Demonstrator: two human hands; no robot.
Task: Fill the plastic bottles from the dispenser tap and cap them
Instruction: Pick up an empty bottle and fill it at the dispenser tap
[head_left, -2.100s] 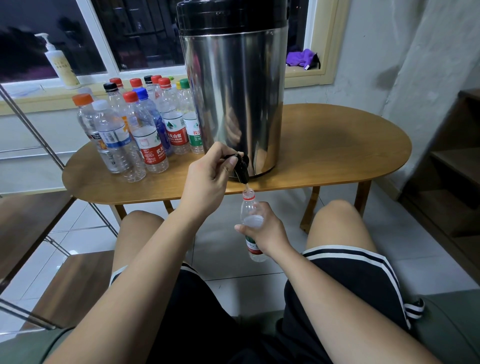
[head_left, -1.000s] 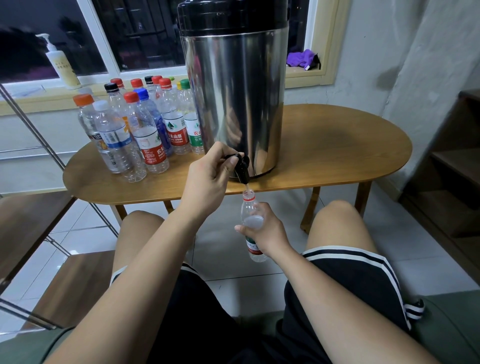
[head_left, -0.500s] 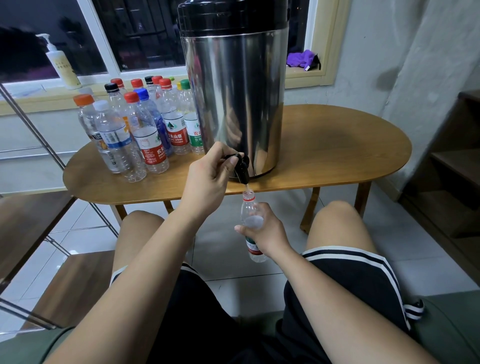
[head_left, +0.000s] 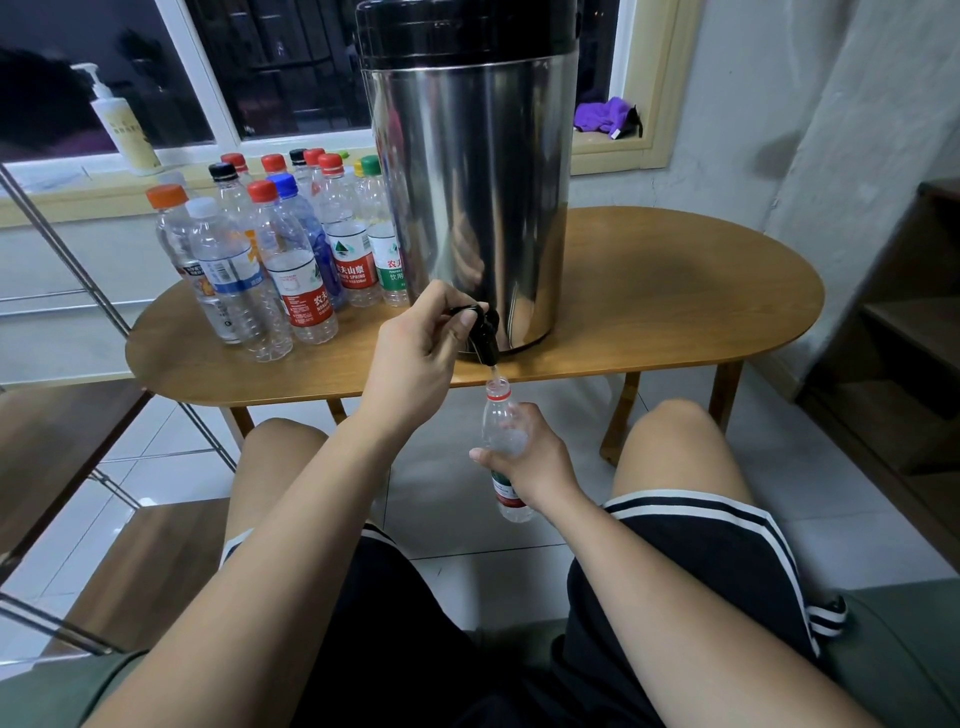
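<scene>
Head view:
- Steel dispenser (head_left: 467, 182) with a black lid stands on the wooden table (head_left: 675, 291), near the front edge, middle of the scene.
- Black tap (head_left: 484, 332) sits at the dispenser's base and overhangs the table edge.
- Left hand (head_left: 415, 353) grasps the tap lever, fingers curled over it, thumb against it.
- Thin stream of water (head_left: 494, 370) falls from the tap.
- Right hand (head_left: 530, 462) is wrapped round the middle of an uncapped bottle (head_left: 497, 415), held upright below table level, its mouth just under the tap.
- Water level in the bottle is hard to read.
- Capped bottles (head_left: 291, 249) stand in a cluster on the left part of the table, just beside the dispenser; caps are red, orange, blue, black, white and green.
- Pump bottle (head_left: 124, 130) stands on the window sill, far left.
- Purple cloth (head_left: 605, 114) lies on the sill, far right.
- Person is seated, in black shorts (head_left: 701, 561) with white stripes.
</scene>
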